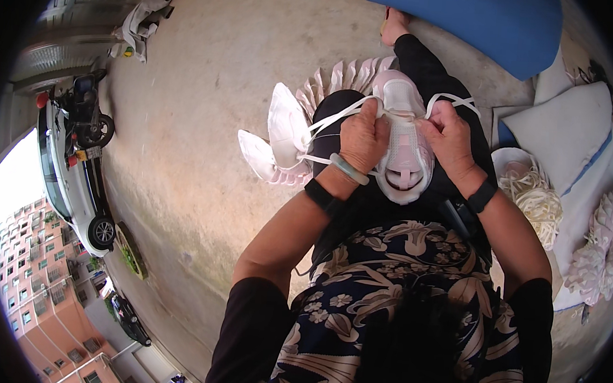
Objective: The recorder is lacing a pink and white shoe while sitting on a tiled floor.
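The left hand (362, 139) and the right hand (450, 140) both pinch a lace (335, 117) between thumb and fingers. The lace is flat, thin and white, and it makes loops out to both sides. The shoe (405, 155) is on the person's lap, between the two hands. It is pale pink and white, with round ends and a bumpy weave in the middle. A dark gap shows in the end nearest the person's belly.

By the right knee, a round white tub (511, 153) is full of more laces (536, 204). They lie in a curly, creamy heap that hides much of the tub. Next to it is a big pale sheet (569, 141), bent and smooth, with a blue strip. A bunch of pink and white shoe parts (599, 255) sits by the sheet, packed close and frilly.

By the left knee, more pale shoe tops (287, 124) stand in a curved row on the hard, stained floor (205, 122). A smooth blue board (471, 22) is past the feet.
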{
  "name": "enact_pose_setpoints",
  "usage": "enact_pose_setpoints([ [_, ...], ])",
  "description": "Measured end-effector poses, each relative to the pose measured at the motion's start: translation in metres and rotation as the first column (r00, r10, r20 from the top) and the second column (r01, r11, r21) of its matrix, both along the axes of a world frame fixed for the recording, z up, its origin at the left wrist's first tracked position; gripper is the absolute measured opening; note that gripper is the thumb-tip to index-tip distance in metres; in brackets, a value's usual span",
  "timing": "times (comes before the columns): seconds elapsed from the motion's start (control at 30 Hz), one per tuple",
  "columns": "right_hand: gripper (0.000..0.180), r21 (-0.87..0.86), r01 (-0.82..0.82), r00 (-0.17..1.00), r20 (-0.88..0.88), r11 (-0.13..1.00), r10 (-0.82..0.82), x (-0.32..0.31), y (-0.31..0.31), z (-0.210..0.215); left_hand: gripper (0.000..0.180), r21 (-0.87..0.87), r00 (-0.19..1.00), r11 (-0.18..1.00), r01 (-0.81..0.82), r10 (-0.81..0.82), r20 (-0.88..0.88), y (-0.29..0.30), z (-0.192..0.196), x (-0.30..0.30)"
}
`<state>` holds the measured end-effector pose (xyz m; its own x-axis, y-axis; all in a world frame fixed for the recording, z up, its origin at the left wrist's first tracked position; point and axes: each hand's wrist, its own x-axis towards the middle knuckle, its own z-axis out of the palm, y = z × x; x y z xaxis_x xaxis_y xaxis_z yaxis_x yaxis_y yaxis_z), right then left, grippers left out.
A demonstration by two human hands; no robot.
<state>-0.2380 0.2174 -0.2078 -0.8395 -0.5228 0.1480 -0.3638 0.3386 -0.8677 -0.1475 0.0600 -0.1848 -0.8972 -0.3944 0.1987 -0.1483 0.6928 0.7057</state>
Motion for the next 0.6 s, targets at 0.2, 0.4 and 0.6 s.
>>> enact_pose_setpoints([
  [0.2,0.013,-0.056,0.072,0.997,0.02,0.996,-0.071,0.004,0.006,0.02,0.022,0.078,0.979,0.989,-0.129,0.115,0.171,-0.01,0.007,-0.003],
  [0.4,0.01,-0.031,-0.045,0.971,-0.238,0.999,0.036,0.01,-0.005,0.039,0.054,-0.249,0.993,0.961,0.119,-0.11,0.05,0.0,0.034,0.012],
  [0.6,0.009,0.227,-0.18,0.856,-0.442,0.957,0.266,0.019,-0.027,0.03,0.053,-0.234,0.949,0.959,0.159,-0.083,0.304,0.007,0.033,0.017],
])
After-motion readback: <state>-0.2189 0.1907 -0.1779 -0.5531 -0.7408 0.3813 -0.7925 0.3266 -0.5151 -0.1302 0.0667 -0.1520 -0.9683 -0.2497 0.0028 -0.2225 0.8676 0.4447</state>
